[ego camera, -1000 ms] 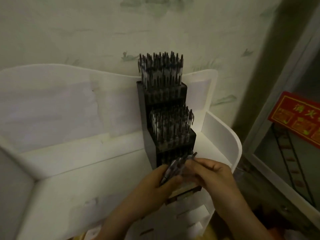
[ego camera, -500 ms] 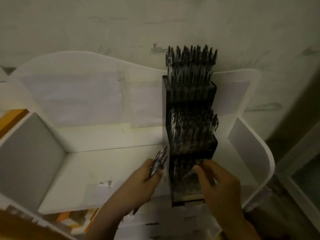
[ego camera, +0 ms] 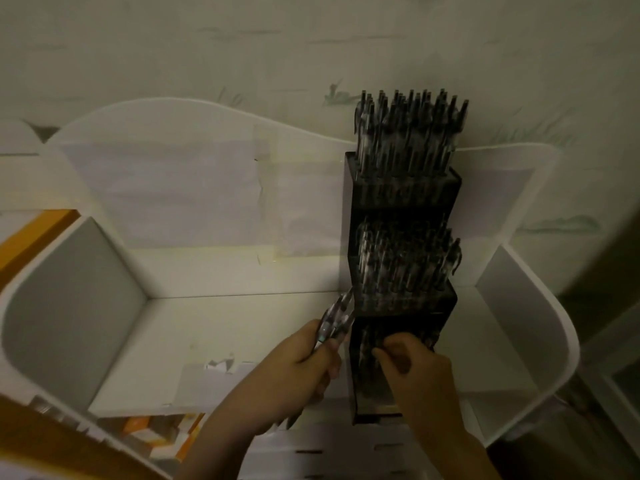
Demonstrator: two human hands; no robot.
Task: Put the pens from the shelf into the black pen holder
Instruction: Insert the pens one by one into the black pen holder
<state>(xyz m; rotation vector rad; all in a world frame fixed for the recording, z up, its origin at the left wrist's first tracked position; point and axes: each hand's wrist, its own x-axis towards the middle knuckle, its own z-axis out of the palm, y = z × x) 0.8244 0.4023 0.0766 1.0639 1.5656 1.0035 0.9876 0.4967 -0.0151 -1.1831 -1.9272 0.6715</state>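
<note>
Left hand [ego camera: 304, 367] is gripping a bundle of pens [ego camera: 334, 318], fingers wrapped tight, tips pointing up beside the holder's left edge. Right hand [ego camera: 415, 368] is sitting at the lowest tier of the black holder [ego camera: 401, 299], fingers pinched together; whether they are pinching a pen cannot be told. Holder is standing at the right of the white shelf [ego camera: 214, 327], upper two tiers packed, open floor lying left of it
</note>
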